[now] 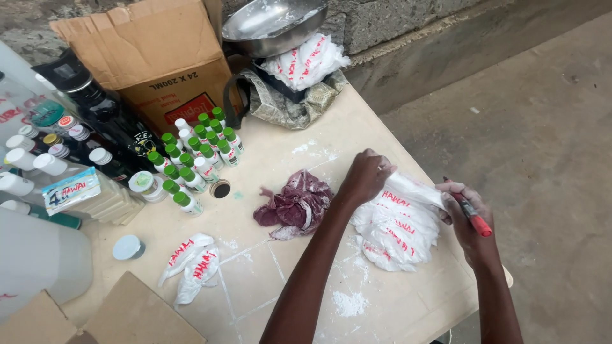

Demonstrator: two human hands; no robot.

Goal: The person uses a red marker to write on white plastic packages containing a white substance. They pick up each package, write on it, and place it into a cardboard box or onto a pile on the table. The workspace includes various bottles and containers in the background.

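My left hand (366, 175) pinches the near corner of a white plastic bag (414, 189) and stretches it towards my right hand (464, 213). That hand grips the bag's other end and also holds a red marker pen (473, 216), which points down and to the right. Below the stretched bag lies a pile of white bags with red writing (392, 236) on the beige table (293, 280). A crumpled maroon cloth (294, 207) lies just left of my left forearm.
Several small green-capped bottles (194, 153) stand at the back left beside dark bottles (105, 121) and a cardboard box (159, 57). A metal bowl (274, 25) sits at the back. Two lettered bags (191, 261) lie front left. The table's right edge drops to a concrete floor (542, 146).
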